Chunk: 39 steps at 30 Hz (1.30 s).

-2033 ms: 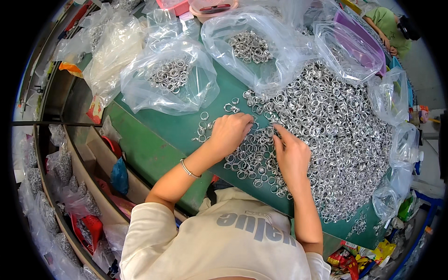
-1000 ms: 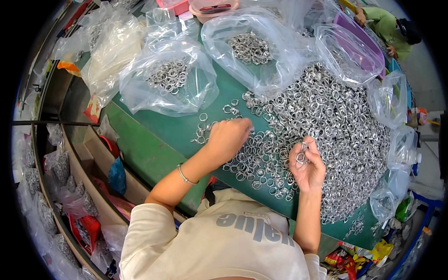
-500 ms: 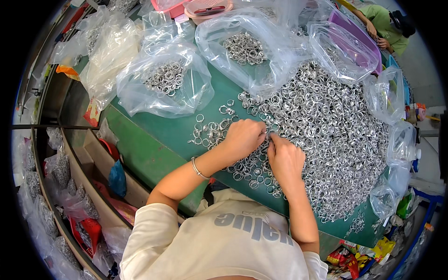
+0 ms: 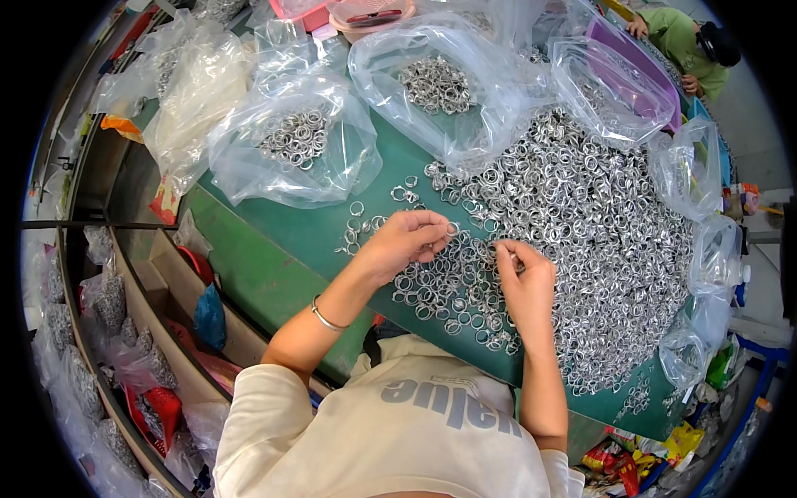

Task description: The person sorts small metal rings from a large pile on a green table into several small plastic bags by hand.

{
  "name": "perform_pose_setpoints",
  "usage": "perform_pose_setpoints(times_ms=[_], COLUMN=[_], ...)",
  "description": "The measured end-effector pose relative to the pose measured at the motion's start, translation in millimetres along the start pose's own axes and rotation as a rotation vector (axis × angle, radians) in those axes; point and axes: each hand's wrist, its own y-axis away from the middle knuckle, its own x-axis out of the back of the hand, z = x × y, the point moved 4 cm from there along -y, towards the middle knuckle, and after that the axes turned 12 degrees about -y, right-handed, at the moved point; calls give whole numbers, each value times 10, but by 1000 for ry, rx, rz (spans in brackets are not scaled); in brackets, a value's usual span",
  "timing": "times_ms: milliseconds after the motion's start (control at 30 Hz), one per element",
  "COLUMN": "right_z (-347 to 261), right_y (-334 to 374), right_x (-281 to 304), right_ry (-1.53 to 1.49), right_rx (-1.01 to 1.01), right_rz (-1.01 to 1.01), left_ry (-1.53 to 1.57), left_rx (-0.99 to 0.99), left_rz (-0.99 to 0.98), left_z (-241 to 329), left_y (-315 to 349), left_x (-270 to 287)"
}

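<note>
A large heap of silver metal rings [image 4: 614,249] covers the right side of the green table [image 4: 274,224]. Closer to me, a looser patch of rings [image 4: 440,286] lies beneath and between my hands. My left hand [image 4: 413,242], with a bangle on its wrist, pinches a single ring [image 4: 452,229] at its fingertips, just above the patch. My right hand [image 4: 525,278] is closed at the left edge of the heap, thumb and fingers together. A bit of metal shows at its fingers, apparently a ring, partly hidden.
Clear plastic bags holding rings, a left one [image 4: 228,158] and a middle one [image 4: 390,70], stand at the back. A purple tray [image 4: 635,58] lies at the far right, near another person in green [image 4: 677,41]. Shelves with bagged parts [image 4: 108,303] line the left.
My hands have moved apart: the left went back leftward with a ring now visible in its fingers, the right shifted slightly right. The other person's hands have moved a little.
</note>
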Motion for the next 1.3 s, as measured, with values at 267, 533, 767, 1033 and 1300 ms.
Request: perform_pose_setpoints(times_ms=[267,533,767,1033,1300], right_z=[14,234,173,-3,-83], right_y=[-269,-97,-28,23,315], right_x=[-387,-68,71,-95,-105], right_ry=[461,-1157,-1617,226,318], right_rx=[353,-272,-473,162,131], right_rz=[197,-106,-37,50,-411], left_ry=[206,295,-881,-1551,-1367], left_rx=[-3,-53,-339,-464,-471], left_rz=[-72,-85,333,357,558], left_z=[5,-91,61,21,77], left_y=[45,94,113,76,246], left_x=[-71,-39,-188,-382,-192])
